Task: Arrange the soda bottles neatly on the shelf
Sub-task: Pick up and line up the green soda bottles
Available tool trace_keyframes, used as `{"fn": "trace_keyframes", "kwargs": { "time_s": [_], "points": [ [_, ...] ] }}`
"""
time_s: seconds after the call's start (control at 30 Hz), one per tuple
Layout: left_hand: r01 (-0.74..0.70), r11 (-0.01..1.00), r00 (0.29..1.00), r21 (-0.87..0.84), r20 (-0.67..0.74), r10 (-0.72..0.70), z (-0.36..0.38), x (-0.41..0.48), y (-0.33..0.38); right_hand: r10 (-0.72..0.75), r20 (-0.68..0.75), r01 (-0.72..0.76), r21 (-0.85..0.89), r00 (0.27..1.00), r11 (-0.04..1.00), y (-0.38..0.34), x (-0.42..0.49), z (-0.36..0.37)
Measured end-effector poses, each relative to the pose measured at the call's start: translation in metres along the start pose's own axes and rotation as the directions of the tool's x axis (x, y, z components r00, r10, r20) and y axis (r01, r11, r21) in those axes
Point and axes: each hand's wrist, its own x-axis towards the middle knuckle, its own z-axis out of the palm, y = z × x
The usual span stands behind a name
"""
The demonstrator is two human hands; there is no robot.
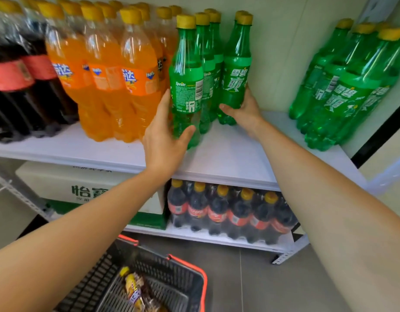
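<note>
The top shelf was a white board running across the middle of the frame, bare along its front edge and between the two groups of green bottles. A pale wall stood behind it.

In the upper left, cola bottles in plastic wrap stood beside a block of orange bottles, all with yellow caps. In the upper middle stood a small Sprite cluster, touching the orange block. The left hand gripped the front Sprite low down, fingers behind it and thumb curled across its front; the bottle stood upright on the board. The right hand held the right Sprite round its base, thumb in front, fingers behind. At the far right, well apart, a wrapped green pack leaned on the shelf.

Under the board, a lower shelf carried a white and green carton at the left and a wrapped cola pack just beside it. A perforated metal upright showed at the left edge.

At the bottom of the frame, a dark basket with a red rim sat on the grey tiled floor, with snack packets lying in it.
</note>
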Motion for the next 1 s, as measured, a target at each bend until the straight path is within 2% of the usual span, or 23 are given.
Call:
{"fn": "trace_keyframes", "kwargs": {
  "time_s": [0.2,0.27,0.33,0.4,0.5,0.57,0.6,0.67,0.73,0.8,0.87,0.93,1.0],
  "points": [
    [-0.006,1.000,1.000,-0.027,0.013,0.006,-0.001,-0.001,0.002,0.014,0.060,-0.013,-0.017,0.998,1.000,-0.002,0.002,0.000],
    [0.003,1.000,1.000,0.001,-0.026,-0.003,-0.003,-0.006,0.009,0.037,0.080,-0.034,-0.041,0.996,0.999,-0.009,-0.006,-0.004],
    [-0.049,0.995,0.989,0.082,-0.139,0.060,-0.004,-0.014,0.021,0.044,-0.006,-0.045,-0.126,0.999,0.991,-0.017,-0.025,-0.013],
    [-0.155,0.982,0.967,0.110,-0.186,0.173,-0.001,-0.021,0.037,-0.065,-0.224,0.010,-0.241,0.972,0.971,-0.019,-0.052,-0.028],
    [-0.253,0.968,0.966,0.010,-0.051,0.253,0.019,-0.021,0.059,-0.258,-0.542,0.050,-0.369,0.799,0.928,-0.015,-0.101,-0.060],
    [-0.225,0.973,0.972,-0.049,0.055,0.228,0.041,-0.015,0.072,-0.288,-0.674,-0.019,-0.408,0.680,0.913,-0.010,-0.124,-0.086],
    [-0.193,0.978,0.973,-0.075,0.112,0.200,0.053,-0.010,0.077,-0.258,-0.719,-0.076,-0.397,0.645,0.915,-0.007,-0.130,-0.098],
    [-0.120,0.986,0.959,-0.118,0.242,0.146,0.081,0.000,0.084,-0.149,-0.761,-0.205,-0.350,0.632,0.914,-0.001,-0.132,-0.119],
    [-0.051,0.984,0.923,-0.168,0.368,0.111,0.112,0.013,0.088,-0.051,-0.751,-0.281,-0.308,0.659,0.909,0.006,-0.128,-0.132],
    [0.024,0.975,0.874,-0.222,0.478,0.087,0.143,0.025,0.092,0.002,-0.734,-0.302,-0.278,0.679,0.912,0.014,-0.121,-0.138],
    [0.100,0.956,0.823,-0.275,0.563,0.076,0.172,0.036,0.097,0.020,-0.748,-0.309,-0.248,0.663,0.918,0.018,-0.114,-0.141],
    [0.172,0.934,0.789,-0.314,0.611,0.061,0.197,0.046,0.103,0.006,-0.752,-0.294,-0.251,0.660,0.922,0.018,-0.109,-0.144],
    [0.214,0.920,0.759,-0.329,0.648,0.055,0.219,0.055,0.108,-0.011,-0.722,-0.270,-0.273,0.692,0.923,0.018,-0.109,-0.148]
  ]
}}
